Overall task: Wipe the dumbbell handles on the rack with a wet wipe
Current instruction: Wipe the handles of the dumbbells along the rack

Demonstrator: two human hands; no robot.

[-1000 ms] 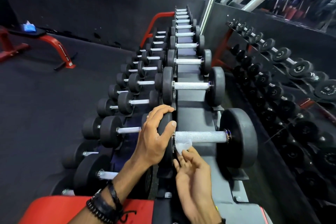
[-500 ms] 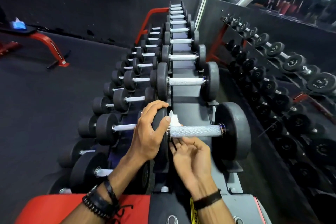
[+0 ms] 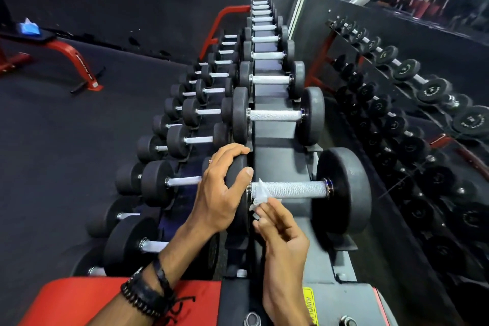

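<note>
Head view: our left hand holds nearest dumbbell's left weight steady on rack. Our right hand pinches wet wipe at handle, left end. We should wrap wipe round, slide right, keep weight still.

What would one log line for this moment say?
left hand: grips dumbbell end | right hand: pinches wipe at handle's left end | phase: wiping nearest handle
</note>
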